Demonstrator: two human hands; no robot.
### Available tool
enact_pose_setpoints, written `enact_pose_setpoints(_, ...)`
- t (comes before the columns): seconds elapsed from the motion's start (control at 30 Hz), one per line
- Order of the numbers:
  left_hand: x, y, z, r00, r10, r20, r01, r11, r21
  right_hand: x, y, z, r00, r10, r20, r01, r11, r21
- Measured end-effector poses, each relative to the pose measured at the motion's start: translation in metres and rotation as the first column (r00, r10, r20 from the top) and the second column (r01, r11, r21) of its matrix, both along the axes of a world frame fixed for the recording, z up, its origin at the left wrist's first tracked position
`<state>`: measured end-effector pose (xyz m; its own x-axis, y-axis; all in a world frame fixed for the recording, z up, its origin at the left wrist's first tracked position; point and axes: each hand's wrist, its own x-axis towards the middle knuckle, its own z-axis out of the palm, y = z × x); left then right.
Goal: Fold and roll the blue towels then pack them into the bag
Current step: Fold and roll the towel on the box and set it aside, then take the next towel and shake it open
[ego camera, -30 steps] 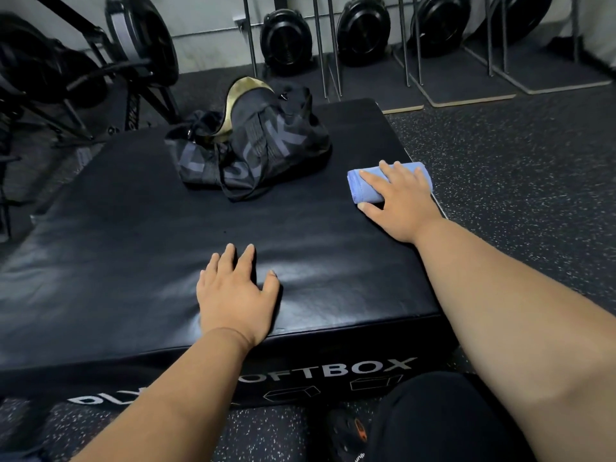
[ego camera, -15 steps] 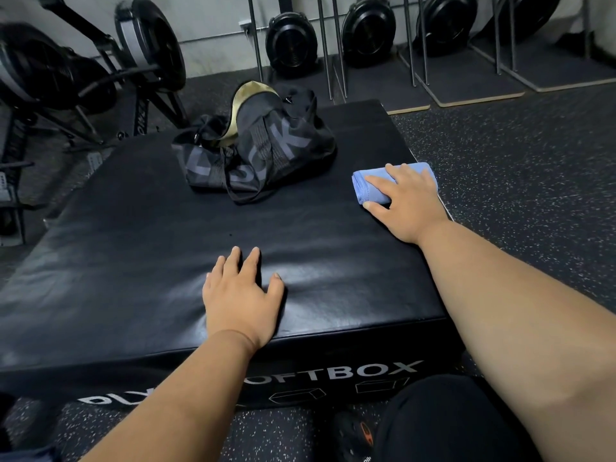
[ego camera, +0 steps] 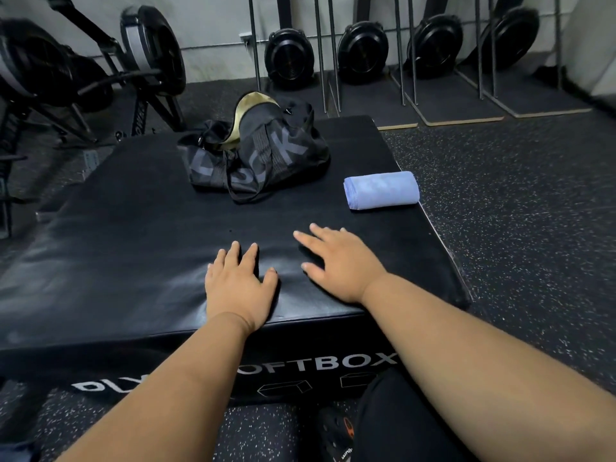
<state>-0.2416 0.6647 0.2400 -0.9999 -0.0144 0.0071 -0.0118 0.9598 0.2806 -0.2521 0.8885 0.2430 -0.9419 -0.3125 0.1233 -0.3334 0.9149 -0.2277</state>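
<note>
A rolled light-blue towel point(ego camera: 382, 191) lies on the right side of the black padded soft box point(ego camera: 133, 248), close to its right edge. A black duffel bag point(ego camera: 256, 155) with grey lettering and a gold lining sits at the back middle of the box, its top gaping. My left hand point(ego camera: 238, 281) rests flat on the box near the front edge, fingers spread. My right hand point(ego camera: 336, 261) lies flat beside it, fingers straight, well short of the towel. Neither hand holds anything.
The box stands on a speckled rubber gym floor point(ego camera: 520, 211). Rowing machines point(ego camera: 100, 68) stand at the back left, and several upright ones point(ego camera: 363, 51) line the back wall. My knee and shoe point(ego camera: 336, 435) are at the bottom.
My right hand has let go of the rolled towel and drawn back toward me, now lying flat beside my left hand. The towel stays where it was. My left hand has barely moved.
</note>
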Motion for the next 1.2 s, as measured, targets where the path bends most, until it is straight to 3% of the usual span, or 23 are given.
enact_pose_setpoints(0.27, 0.049, -0.039, -0.005, 0.991, -0.136, 0.001, 0.136, 0.989, -0.052, 0.051, -0.068, 0.004, 0.984, 0.076, 0.164, -0.082, 0.996, 0.033)
enact_pose_setpoints(0.47, 0.131, -0.115, -0.016, 0.990, -0.141, 0.022, 0.141, 0.989, -0.044, 0.084, -0.152, 0.013, 0.942, 0.288, 0.173, -0.303, 0.951, 0.063)
enact_pose_setpoints(0.53, 0.153, -0.147, -0.023, 0.997, -0.061, 0.051, 0.063, 0.997, -0.033, 0.094, -0.184, 0.011, 0.918, 0.367, 0.154, -0.382, 0.920, 0.088)
enact_pose_setpoints(0.63, 0.188, -0.211, -0.039, 0.972, 0.195, 0.129, -0.192, 0.981, -0.033, 0.109, -0.234, 0.004, 0.861, 0.489, 0.140, -0.505, 0.855, 0.117)
enact_pose_setpoints(0.77, 0.237, -0.307, -0.064, 0.805, 0.491, 0.332, -0.511, 0.859, -0.031, 0.130, -0.303, -0.014, 0.759, 0.617, 0.206, -0.645, 0.755, 0.115)
enact_pose_setpoints(0.87, 0.273, -0.371, -0.084, 0.651, 0.590, 0.478, -0.669, 0.743, -0.006, 0.143, -0.347, -0.031, 0.705, 0.642, 0.302, -0.679, 0.733, 0.027)
enact_pose_setpoints(0.97, 0.296, -0.423, -0.108, 0.486, 0.686, 0.541, -0.846, 0.525, 0.093, 0.151, -0.383, -0.055, 0.642, 0.649, 0.408, -0.677, 0.730, -0.095)
enact_pose_setpoints(1.1, 0.294, -0.459, -0.118, 0.420, 0.686, 0.594, -0.902, 0.390, 0.186, 0.149, -0.419, -0.086, 0.604, 0.630, 0.488, -0.644, 0.746, -0.167)
enact_pose_setpoints(1.2, 0.286, -0.495, -0.133, 0.410, 0.701, 0.583, -0.906, 0.386, 0.174, 0.141, -0.440, -0.103, 0.601, 0.622, 0.502, -0.632, 0.754, -0.179)
